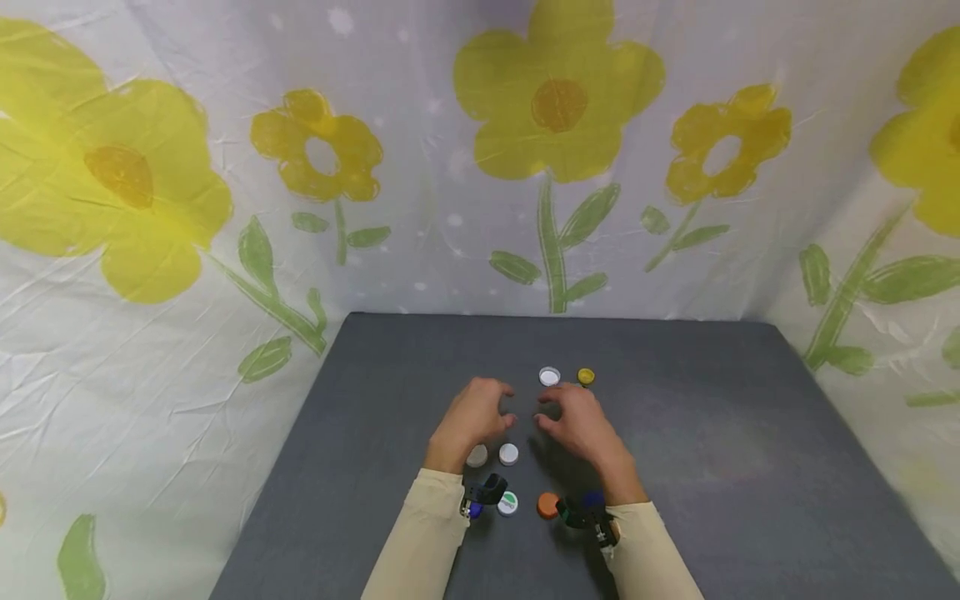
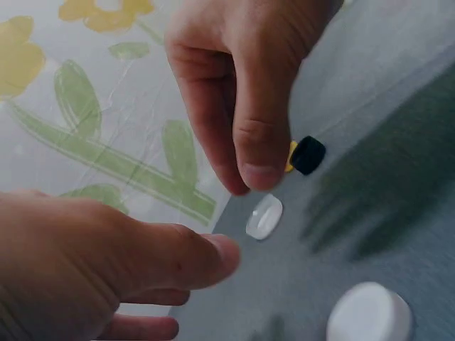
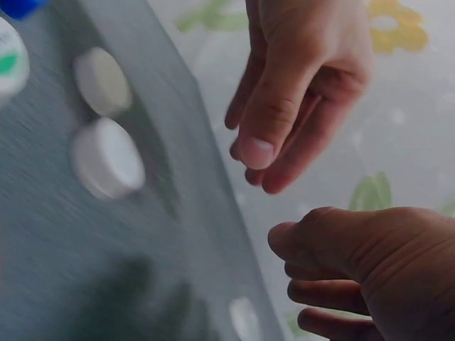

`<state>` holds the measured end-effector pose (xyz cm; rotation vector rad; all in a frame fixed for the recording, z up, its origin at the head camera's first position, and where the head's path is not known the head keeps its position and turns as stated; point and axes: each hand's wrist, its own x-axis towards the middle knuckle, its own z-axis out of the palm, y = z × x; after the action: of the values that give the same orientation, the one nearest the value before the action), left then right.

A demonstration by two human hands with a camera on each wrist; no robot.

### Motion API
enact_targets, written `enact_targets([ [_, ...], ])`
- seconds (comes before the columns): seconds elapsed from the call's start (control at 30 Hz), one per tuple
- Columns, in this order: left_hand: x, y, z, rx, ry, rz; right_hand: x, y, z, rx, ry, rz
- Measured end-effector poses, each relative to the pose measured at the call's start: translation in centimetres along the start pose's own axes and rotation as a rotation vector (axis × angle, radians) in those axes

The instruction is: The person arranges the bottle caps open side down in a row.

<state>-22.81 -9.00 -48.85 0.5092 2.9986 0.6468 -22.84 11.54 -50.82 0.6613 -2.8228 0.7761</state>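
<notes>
Both hands hover over the dark table, facing each other across a small gap, fingers loosely bent and nothing held. My left hand (image 1: 472,421) is above a greyish-white cap (image 1: 477,456) and a white cap (image 1: 508,454). Just beyond my right hand (image 1: 581,425) lie a shallow white cap (image 1: 550,377), showing its hollow side, and a yellow cap (image 1: 586,377). A black cap (image 2: 308,155) shows beside the right thumb in the left wrist view; the right hand mostly hides it from the head view.
Closer to me are a white cap with a green mark (image 1: 507,503), an orange cap (image 1: 548,505) and a blue cap (image 3: 20,7), the last partly hidden by the left wrist gear. A flower-printed curtain (image 1: 427,208) borders the table (image 1: 712,400) behind and at the sides.
</notes>
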Motion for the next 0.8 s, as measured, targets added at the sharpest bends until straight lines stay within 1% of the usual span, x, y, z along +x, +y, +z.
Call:
enact_targets([
  [0.17,2.1,0.5,0.0,0.008,0.003,-0.013,1.1,1.5,-1.3,-0.033,0.034,0.031],
  [0.4,5.3,1.0,0.8,0.044,0.029,0.014,2.6,3.2,-2.1,-0.052,0.043,0.065],
  [0.6,7.5,1.1,1.8,0.045,0.023,0.011,4.1,4.1,-2.1,-0.069,0.017,0.085],
  [0.8,8.8,0.7,3.3,0.067,-0.003,-0.008,5.1,5.3,-1.4,-0.085,-0.019,0.107],
])
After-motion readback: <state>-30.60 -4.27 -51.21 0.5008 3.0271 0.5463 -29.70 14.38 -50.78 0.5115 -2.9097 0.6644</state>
